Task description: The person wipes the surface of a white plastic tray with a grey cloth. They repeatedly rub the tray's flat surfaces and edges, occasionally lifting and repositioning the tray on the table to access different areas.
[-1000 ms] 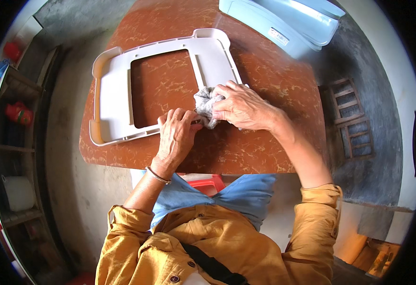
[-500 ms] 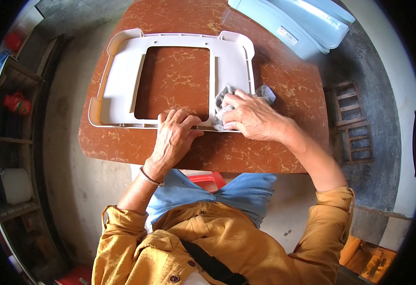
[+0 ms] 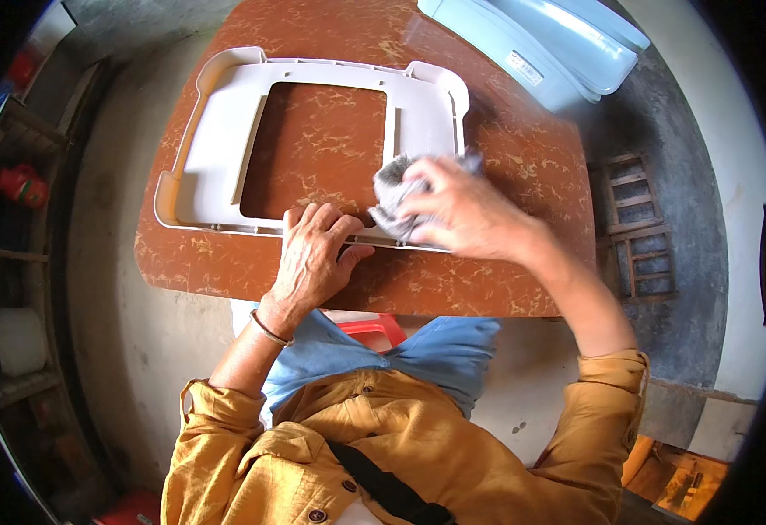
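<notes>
A white plastic frame [image 3: 212, 166] with a large rectangular opening and raised corners lies on a reddish-brown marbled table [image 3: 190, 267]. My left hand [image 3: 313, 258] rests on the frame's near edge, its fingers hooked over the rim and its thumb pointing right. In my right hand [image 3: 466, 210], somewhat blurred by motion, is a bunched grey cloth [image 3: 396, 188]. The cloth lies over the frame's near right part, covering some of its surface and the corner of the opening.
A light blue plastic bin [image 3: 531, 52] stands at the table's far right corner. Wooden shelves [image 3: 24, 254] with a red container [image 3: 22, 185] run along the left. A small wooden rack [image 3: 636, 219] is on the floor at right, and part of a red stool [image 3: 374, 332] shows below.
My right hand has lifted the cloth slightly and shifted it a little left over the frame. The cloth is bunched more fully now. My left hand keeps its place on the near rim.
</notes>
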Tool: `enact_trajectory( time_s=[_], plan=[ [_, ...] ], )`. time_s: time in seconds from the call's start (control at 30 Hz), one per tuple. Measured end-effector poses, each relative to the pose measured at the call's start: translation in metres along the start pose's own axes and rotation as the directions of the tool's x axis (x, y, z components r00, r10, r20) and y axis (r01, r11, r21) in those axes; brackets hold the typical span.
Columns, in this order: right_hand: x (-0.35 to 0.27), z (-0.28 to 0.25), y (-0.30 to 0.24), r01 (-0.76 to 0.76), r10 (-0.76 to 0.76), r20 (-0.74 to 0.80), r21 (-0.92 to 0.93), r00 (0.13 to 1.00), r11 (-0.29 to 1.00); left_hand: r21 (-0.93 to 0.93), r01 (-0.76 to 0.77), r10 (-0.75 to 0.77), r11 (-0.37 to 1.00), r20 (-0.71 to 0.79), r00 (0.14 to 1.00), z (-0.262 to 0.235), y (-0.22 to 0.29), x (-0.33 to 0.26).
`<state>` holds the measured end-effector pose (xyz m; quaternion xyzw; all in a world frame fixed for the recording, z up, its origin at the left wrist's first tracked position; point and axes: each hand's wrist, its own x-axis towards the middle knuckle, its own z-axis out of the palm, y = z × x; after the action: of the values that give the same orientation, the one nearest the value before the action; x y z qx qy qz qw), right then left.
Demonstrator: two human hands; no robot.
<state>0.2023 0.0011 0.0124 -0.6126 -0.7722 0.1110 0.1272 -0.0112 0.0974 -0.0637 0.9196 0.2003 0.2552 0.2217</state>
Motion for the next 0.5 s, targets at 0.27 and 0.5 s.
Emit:
enact_trajectory(
  time_s=[0.27,0.5],
  plan=[
    [0.003,-0.020,0.080,-0.591,0.511,-0.297,-0.445,0.806,0.673,0.030,0.024,-0.024,0.999,-0.011,1.000,0.003,0.000,0.000],
    [-0.006,-0.022,0.032,-0.252,0.251,-0.266,0.031,0.931,0.967,0.031,0.040,-0.039,0.999,-0.003,0.999,0.000,0.008,0.002]
  ],
)
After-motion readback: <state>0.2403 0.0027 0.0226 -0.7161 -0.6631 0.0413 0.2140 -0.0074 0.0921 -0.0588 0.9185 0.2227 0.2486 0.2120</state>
